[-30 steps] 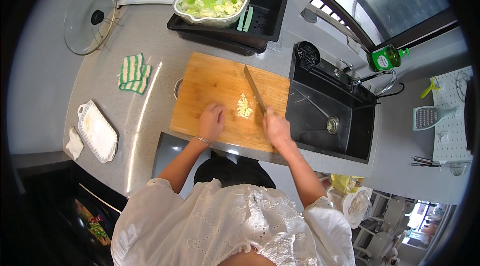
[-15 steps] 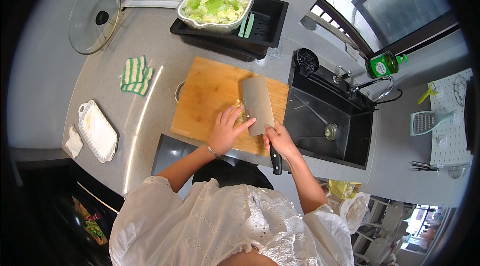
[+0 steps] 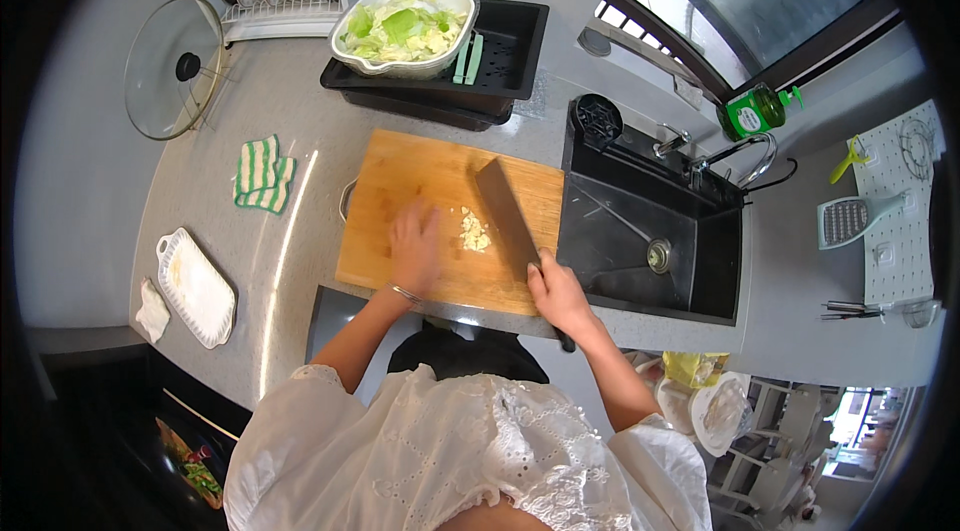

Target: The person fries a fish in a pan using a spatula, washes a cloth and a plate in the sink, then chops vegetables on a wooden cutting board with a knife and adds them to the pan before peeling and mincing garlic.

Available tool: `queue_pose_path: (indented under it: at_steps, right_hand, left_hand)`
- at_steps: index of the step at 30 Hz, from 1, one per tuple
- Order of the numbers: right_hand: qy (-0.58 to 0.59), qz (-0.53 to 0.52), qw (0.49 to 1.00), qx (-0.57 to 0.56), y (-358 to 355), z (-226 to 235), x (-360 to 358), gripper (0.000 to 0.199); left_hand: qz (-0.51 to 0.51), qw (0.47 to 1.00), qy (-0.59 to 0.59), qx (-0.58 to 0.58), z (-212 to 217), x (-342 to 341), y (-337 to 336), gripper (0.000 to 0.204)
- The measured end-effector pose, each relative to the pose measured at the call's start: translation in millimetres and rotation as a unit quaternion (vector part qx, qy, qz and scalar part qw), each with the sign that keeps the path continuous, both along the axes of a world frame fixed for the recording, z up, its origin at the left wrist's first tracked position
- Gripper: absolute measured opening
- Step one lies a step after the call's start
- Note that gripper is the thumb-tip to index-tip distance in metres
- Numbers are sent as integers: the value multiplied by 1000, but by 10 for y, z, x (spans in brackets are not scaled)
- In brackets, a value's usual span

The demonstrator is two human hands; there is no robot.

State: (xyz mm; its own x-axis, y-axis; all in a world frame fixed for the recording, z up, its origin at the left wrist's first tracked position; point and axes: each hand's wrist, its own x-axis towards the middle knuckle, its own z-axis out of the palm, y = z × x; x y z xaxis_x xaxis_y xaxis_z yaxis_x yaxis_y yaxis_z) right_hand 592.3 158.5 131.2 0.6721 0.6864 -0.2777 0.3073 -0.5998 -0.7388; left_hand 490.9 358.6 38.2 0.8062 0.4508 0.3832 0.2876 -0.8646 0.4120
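Note:
A wooden cutting board [image 3: 400,166] lies on the counter in front of me. Small chopped pale-yellow pieces [image 3: 474,231], perhaps garlic, are heaped near its middle. My right hand [image 3: 562,293] grips a cleaver [image 3: 510,221] by its black handle, at the board's right front. The broad blade is tilted up on edge, just right of the pieces and apart from them. My left hand [image 3: 415,249] is over the left part of the board, blurred by motion. Its fingers look stretched out with nothing in them, left of the pieces.
A black sink [image 3: 640,281] adjoins the board's right side. Beyond the board, a white basket of cut leafy greens [image 3: 405,26] rests on a black tray [image 3: 515,51] beside green-handled tongs or peeler [image 3: 468,59]. To the left are a striped cloth [image 3: 265,174], a white dish [image 3: 197,286] and a glass lid [image 3: 175,71].
My left hand has moved left, off the pieces and the blade. The cleaver has turned onto its edge and swung slightly, uncovering the chopped pieces. The whole view has shifted a little.

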Motion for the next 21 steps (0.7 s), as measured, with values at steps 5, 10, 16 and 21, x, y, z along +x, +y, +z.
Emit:
queue_pose_path:
  at_steps: [5,10,16,21]
  right_hand:
    - [-293,119,946,-63,-64,-76,-5,28]
    - [-304,186,933,-50,-15,-150,-77,32]
    - [-286,252,924,-34,64,-2,-136,29]
    - [-281,266,922,-22,80,-35,-152,30]
  left_hand:
    - [40,989,-129,-58,194,-17,304,37]
    - [-89,992,-72,-59,585,71,97,18]
    - [-104,994,9,-14,330,386,192,21]
    - [-187,977,52,-92,564,430,115,21]
